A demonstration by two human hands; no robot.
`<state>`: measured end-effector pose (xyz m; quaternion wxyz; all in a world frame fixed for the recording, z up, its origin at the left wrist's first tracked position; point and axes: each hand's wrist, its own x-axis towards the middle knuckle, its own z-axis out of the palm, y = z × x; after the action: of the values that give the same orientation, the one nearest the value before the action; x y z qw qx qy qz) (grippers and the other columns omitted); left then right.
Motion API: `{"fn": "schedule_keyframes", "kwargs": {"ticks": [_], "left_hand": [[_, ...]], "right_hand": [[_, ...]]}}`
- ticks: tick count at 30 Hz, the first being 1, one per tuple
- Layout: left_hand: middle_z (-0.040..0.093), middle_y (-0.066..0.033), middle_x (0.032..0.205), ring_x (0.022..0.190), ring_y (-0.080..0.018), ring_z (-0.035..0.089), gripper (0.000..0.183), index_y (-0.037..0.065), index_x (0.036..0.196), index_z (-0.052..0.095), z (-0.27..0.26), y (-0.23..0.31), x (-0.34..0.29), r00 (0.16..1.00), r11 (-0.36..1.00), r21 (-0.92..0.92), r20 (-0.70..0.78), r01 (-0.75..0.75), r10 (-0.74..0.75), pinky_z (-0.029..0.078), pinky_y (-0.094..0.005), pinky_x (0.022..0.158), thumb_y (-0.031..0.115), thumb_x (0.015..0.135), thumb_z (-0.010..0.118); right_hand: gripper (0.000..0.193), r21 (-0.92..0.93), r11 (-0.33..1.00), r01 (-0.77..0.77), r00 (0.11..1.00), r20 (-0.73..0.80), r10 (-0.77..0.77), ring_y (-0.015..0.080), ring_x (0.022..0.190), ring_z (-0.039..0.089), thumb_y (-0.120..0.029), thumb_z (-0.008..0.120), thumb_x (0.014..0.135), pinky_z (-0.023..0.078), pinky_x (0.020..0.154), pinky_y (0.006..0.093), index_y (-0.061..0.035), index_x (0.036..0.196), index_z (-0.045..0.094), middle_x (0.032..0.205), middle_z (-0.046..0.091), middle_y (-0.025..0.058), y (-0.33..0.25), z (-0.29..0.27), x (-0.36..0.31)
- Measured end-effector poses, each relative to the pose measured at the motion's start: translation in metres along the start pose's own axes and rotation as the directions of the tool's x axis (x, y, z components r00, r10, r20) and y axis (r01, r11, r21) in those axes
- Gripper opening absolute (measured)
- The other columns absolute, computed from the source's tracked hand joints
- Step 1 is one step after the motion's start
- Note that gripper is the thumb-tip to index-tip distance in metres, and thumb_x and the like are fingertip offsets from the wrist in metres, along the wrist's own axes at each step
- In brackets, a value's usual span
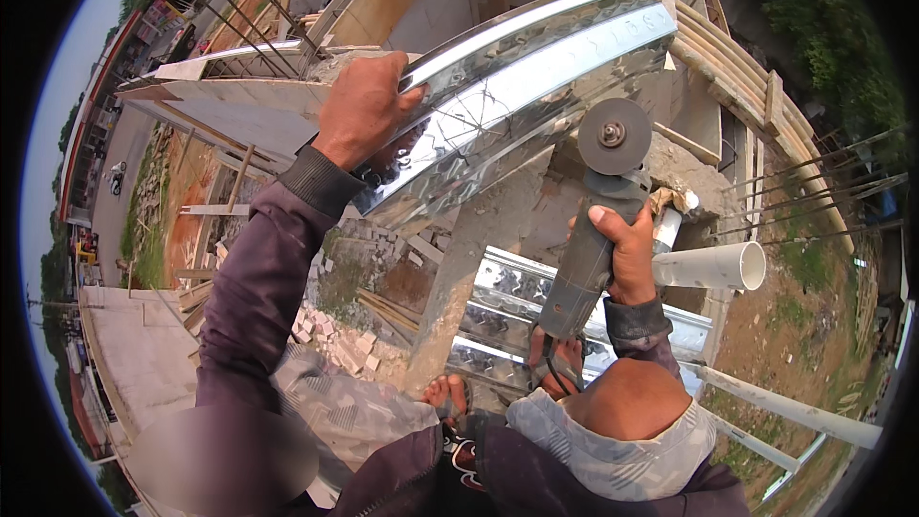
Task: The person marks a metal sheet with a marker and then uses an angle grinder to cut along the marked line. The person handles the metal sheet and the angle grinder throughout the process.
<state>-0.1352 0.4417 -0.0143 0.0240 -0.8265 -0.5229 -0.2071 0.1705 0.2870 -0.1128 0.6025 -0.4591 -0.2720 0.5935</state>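
My left hand (366,107) grips the upper left edge of a long, shiny ribbed metal sheet (507,86), which slants up toward the far right. Scribbled dark lines mark its bright flat band. In my right hand (622,251) is a grey angle grinder (582,273), its fingers wrapped round the body and the thumb along the top. The grinder's round dark disc (615,136) points away from me, beside the sheet's lower edge; whether they touch, I cannot tell. A cord leaves the grinder's near end by my foot.
More shiny metal panels (507,273) lie under my feet on a concrete ledge (445,287). A white pipe (713,266) juts out right of the grinder. Thin steel rods (814,193) stick out at the right. Broken bricks (335,337) lie below on the left, and bamboo poles (766,86) curve behind.
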Motion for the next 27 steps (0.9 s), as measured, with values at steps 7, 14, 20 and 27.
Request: {"fn": "schedule_keyframes", "kwargs": {"ticks": [7, 14, 20, 27], "left_hand": [[0.066, -0.0256, 0.081, 0.080, -0.0449, 0.065, 0.030, -0.003, 0.088, 0.062, 0.003, 0.013, 0.013, 0.998, 0.998, 0.039, 0.036, 0.055, -0.057, 0.049, -0.0494, 0.070, 0.023, 0.084, 0.076], [0.066, -0.0265, 0.082, 0.080, -0.0446, 0.066, 0.030, -0.003, 0.088, 0.062, 0.001, 0.021, 0.005, 0.998, 0.998, 0.034, 0.047, 0.048, -0.050, 0.050, -0.0491, 0.071, 0.023, 0.085, 0.076], [0.065, -0.0269, 0.082, 0.081, -0.0451, 0.065, 0.029, -0.004, 0.091, 0.064, -0.001, 0.023, 0.004, 0.997, 0.998, 0.035, 0.061, 0.047, -0.049, 0.050, -0.0489, 0.072, 0.022, 0.085, 0.075], [0.065, -0.0244, 0.080, 0.082, -0.0449, 0.065, 0.030, -0.002, 0.089, 0.062, 0.004, 0.012, 0.010, 0.998, 1.000, 0.011, 0.062, 0.028, -0.029, 0.049, -0.0531, 0.072, 0.024, 0.085, 0.075]], "right_hand": [[0.065, 0.016, 0.997, -0.081, 0.996, 0.045, 0.080, 0.0218, 0.083, 0.069, -0.007, 0.076, 0.080, 0.061, 0.072, 0.0358, -0.0038, 0.134, 0.040, 0.110, 0.062, 0.0124, 0.013, 0.008, 0.000], [0.058, 0.096, 0.983, -0.158, 0.984, 0.101, 0.148, 0.0263, 0.076, 0.072, -0.009, 0.072, 0.084, 0.064, 0.061, 0.0413, -0.0043, 0.131, 0.039, 0.102, 0.060, 0.0155, 0.044, 0.021, 0.005], [0.058, 0.067, 0.985, -0.160, 0.982, 0.110, 0.152, 0.0266, 0.076, 0.072, -0.008, 0.072, 0.084, 0.064, 0.061, 0.0404, -0.0035, 0.131, 0.039, 0.103, 0.060, 0.0148, 0.046, 0.024, 0.006], [0.071, -0.211, 0.977, -0.016, 0.993, 0.109, 0.039, 0.0186, 0.093, 0.064, -0.010, 0.079, 0.075, 0.056, 0.082, 0.0341, -0.0010, 0.134, 0.042, 0.111, 0.062, 0.0111, 0.042, 0.019, 0.013]]}}
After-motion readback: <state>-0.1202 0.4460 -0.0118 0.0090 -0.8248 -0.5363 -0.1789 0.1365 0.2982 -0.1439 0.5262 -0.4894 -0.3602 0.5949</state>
